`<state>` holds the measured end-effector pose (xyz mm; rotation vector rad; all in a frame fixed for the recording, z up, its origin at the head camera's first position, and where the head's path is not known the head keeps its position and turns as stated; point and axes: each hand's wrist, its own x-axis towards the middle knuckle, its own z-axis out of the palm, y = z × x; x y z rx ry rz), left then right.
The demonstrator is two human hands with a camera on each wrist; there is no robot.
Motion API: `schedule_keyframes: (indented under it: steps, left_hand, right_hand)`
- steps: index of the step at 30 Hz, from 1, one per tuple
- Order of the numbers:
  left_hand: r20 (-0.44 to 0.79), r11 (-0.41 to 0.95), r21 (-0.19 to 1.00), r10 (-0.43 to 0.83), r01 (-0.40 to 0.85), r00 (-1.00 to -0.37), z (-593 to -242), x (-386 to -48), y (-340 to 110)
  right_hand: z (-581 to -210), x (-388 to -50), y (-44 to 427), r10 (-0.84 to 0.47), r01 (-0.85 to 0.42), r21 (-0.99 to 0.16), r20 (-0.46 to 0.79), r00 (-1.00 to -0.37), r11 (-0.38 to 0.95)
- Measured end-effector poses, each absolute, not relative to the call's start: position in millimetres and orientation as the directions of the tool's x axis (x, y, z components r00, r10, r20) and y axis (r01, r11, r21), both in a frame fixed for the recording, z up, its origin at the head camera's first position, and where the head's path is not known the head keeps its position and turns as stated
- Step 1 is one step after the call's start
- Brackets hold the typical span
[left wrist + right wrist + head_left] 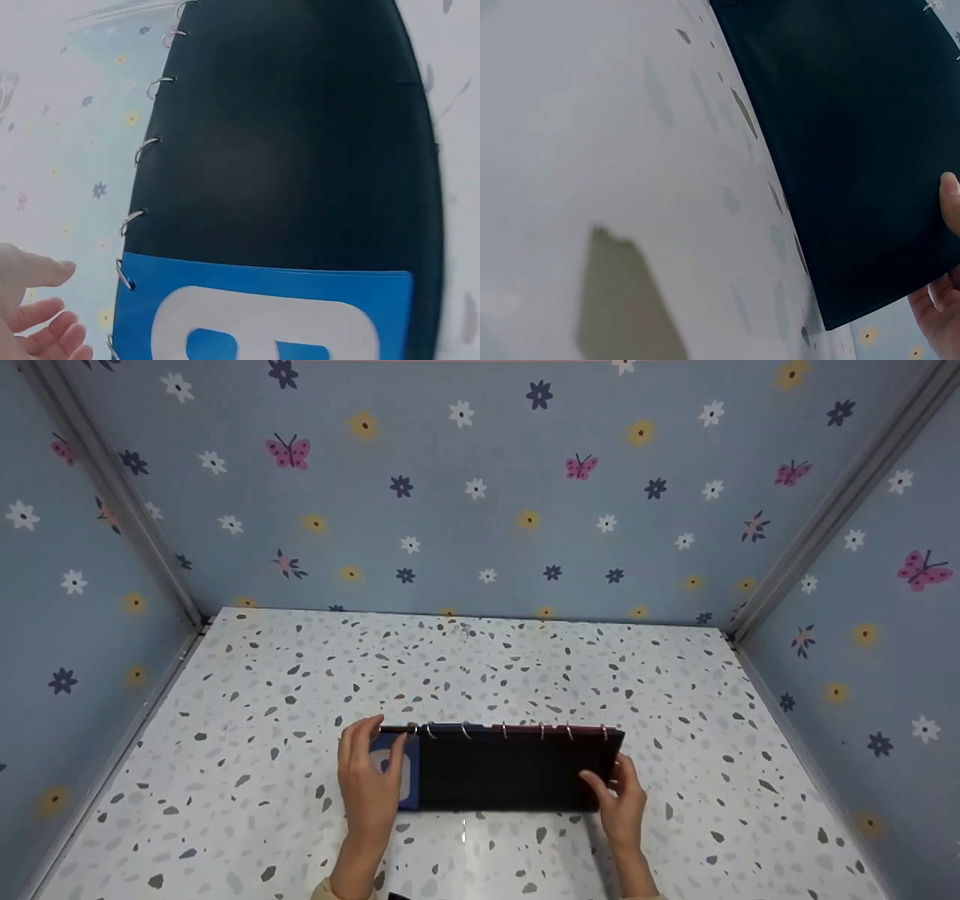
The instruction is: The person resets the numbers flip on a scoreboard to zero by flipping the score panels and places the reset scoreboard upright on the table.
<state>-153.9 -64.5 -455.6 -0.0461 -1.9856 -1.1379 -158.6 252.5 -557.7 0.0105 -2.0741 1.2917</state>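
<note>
A black flip scoreboard (510, 771) stands on the table with metal rings along its top edge. On its left end hangs a blue number card (262, 281) with a rounded white figure, partly cut off in the left wrist view. My left hand (369, 780) is at the upper left corner, thumb and fingers spread. The left wrist view shows that hand's fingertips apart from the rings. My right hand (622, 802) pinches the right edge, thumb (950, 199) on the black front and fingers behind. Blue and dark red edges peek out above the top; the far side is hidden.
The speckled white table (487, 675) extends around the scoreboard. A pale blue back wall (480, 450) with flowers and butterflies rises behind it. Similar panels flank both sides, joined by grey metal posts (840, 502).
</note>
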Motion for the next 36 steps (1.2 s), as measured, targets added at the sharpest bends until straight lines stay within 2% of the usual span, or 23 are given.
schedule_keyframes:
  steps: [4,13,17,21,25,31,36]
  left_hand:
    - [0.643,0.583,0.724,-0.377,0.369,-0.666,-464,-147,-70]
    - [0.514,0.55,0.806,-0.466,0.22,-0.719,-488,-139,-74]
    - [0.471,0.525,0.831,-0.489,0.183,-0.734,-497,-139,-75]
    - [0.458,0.513,0.841,-0.509,0.171,-0.729,-505,-141,-77]
    - [0.451,0.519,0.842,-0.525,0.149,-0.722,-511,-143,-79]
    - [0.431,0.512,0.85,-0.549,0.12,-0.716,-516,-148,-84]
    - [0.417,0.496,0.861,-0.559,0.114,-0.717,-515,-152,-91]
  right_hand:
    - [-533,-149,243,0.334,-0.332,-0.814,0.517,-0.788,0.478]
    - [-544,-153,247,0.342,-0.332,-0.813,0.521,-0.782,0.478]
    - [-565,-161,256,0.335,-0.351,-0.794,0.549,-0.766,0.497]
    - [-588,-171,265,0.336,-0.358,-0.78,0.567,-0.753,0.514]
    - [-596,-175,268,0.348,-0.349,-0.778,0.568,-0.746,0.522]
    - [-592,-172,266,0.341,-0.341,-0.769,0.57,-0.747,0.541]
    - [-582,-168,263,0.334,-0.362,-0.793,0.554,-0.762,0.49]
